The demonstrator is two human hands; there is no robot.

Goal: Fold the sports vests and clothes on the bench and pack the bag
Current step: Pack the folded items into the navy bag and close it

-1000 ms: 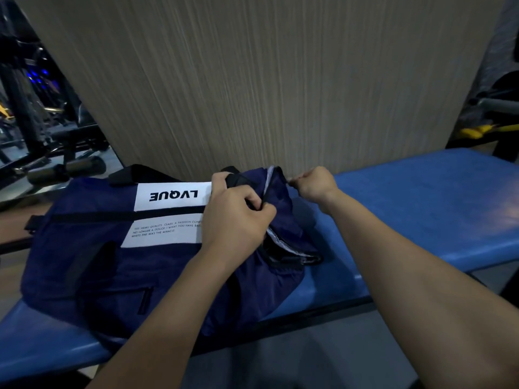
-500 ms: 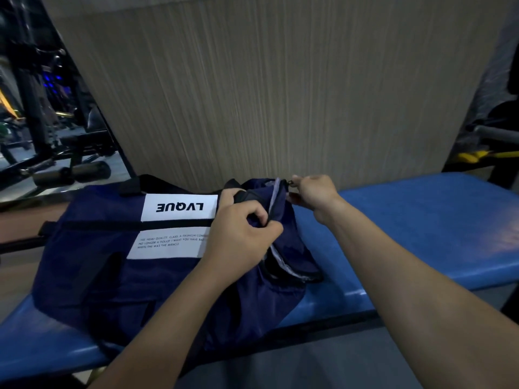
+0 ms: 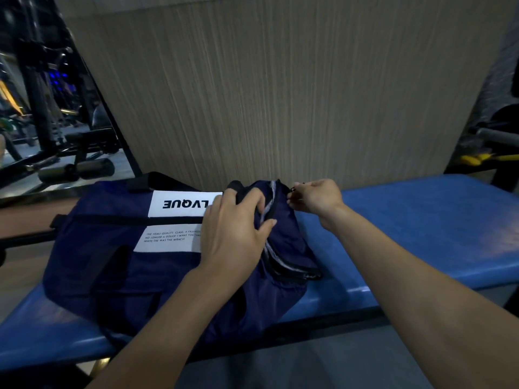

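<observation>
Here the navy bag (image 3: 118, 265) lies on its side along the blue bench (image 3: 421, 226), its white printed label (image 3: 179, 204) facing up and its end panel turned toward the wooden wall panel (image 3: 280, 94). The left hand (image 3: 236, 231) rests on the bag's end with fingers loosely extended, pressing the fabric beside the grey-edged zipper track (image 3: 269, 220). The right hand (image 3: 317, 196) pinches a small dark zipper pull (image 3: 292, 190) at the top of that track, fingers curled round it. The track below appears part open; no vests or other clothes are visible on the bench, so they are probably already packed.

The step in hand is judged to be working the end zipper. To do it well, the left hand should keep the fabric taut and flat just ahead of the slider, so the teeth meet in a straight line. The pull should travel along the curve of the track, not away from it. Loose lining near the teeth could snag.
</observation>
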